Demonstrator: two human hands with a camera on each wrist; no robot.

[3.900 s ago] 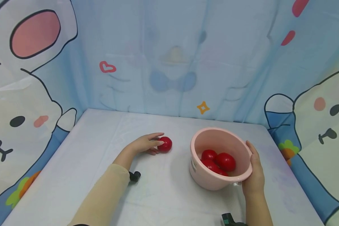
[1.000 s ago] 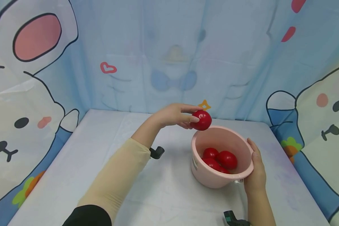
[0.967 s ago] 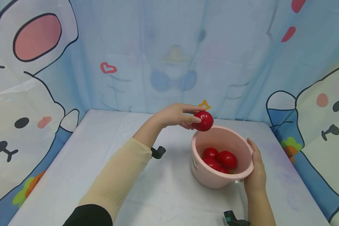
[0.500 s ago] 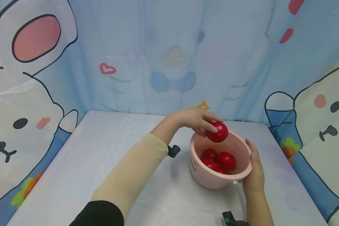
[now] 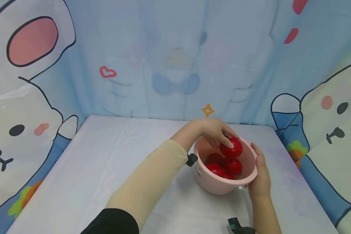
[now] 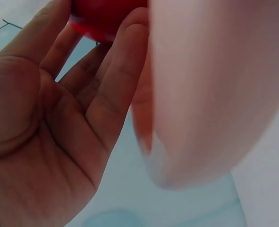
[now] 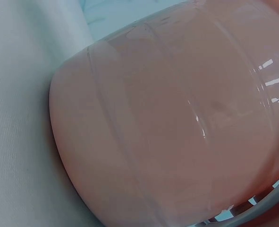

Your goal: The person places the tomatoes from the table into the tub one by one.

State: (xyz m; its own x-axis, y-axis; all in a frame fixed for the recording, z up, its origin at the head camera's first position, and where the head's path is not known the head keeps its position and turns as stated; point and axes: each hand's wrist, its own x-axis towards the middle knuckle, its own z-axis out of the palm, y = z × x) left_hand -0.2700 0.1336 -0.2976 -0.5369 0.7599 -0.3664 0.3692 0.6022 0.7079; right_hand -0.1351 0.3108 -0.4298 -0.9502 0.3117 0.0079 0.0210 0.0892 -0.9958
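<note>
My left hand (image 5: 214, 130) reaches over the far left rim of a pink plastic bucket (image 5: 210, 185) and grips a shiny red tomato (image 5: 233, 148) between thumb and fingers. That tomato is inside the bucket's mouth, just above several more red tomatoes (image 5: 232, 166); whether it touches them I cannot tell. In the left wrist view the palm shows beside the blurred bucket wall (image 6: 200, 118), the tomato (image 6: 106, 19) at the fingertips. My right hand (image 5: 260, 178) holds the bucket's right side near the rim. Only the bucket's outer wall (image 7: 167, 118) fills the right wrist view.
The bucket stands on a white-covered table (image 5: 128, 156), right of centre. A blue curtain (image 5: 152, 65) with cartoon rabbits hangs behind and at both sides. A white handle joint (image 5: 243, 187) sits on the bucket's near side. Dark wrist camera mounts (image 5: 240, 226) are on both arms.
My left hand has picked the tomato up from the table, carried it right over the rim and lowered it into the bucket. The right hand has stayed on the bucket.
</note>
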